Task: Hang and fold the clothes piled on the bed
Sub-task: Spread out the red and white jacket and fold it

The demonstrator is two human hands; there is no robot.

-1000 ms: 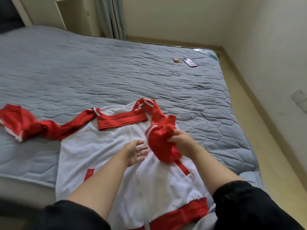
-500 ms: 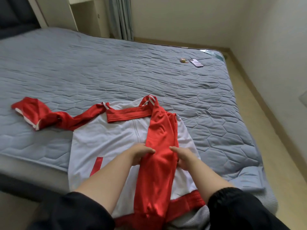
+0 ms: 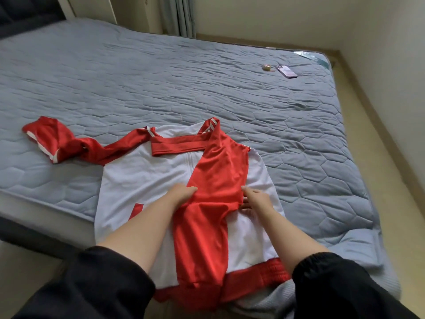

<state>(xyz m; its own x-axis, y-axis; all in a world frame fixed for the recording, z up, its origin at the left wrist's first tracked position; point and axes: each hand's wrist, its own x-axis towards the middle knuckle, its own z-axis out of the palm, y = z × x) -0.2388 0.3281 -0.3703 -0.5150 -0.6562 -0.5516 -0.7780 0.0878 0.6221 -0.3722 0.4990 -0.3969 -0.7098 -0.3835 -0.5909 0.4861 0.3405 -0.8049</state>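
From the head camera I see the white jacket (image 3: 142, 178) lying flat on the bed (image 3: 207, 77), at the near edge around 6 o'clock. One red sleeve (image 3: 218, 171) is folded down across the jacket's front toward the hem. The other sleeve (image 3: 69, 143) trails off toward 9 o'clock. My left hand (image 3: 181, 194) rests on the folded sleeve's left edge with bent fingers; I cannot tell if it pinches. My right hand (image 3: 257, 200) lies released, its fingers fairly straight against the right edge. A phone (image 3: 286, 71) lies at 1 o'clock.
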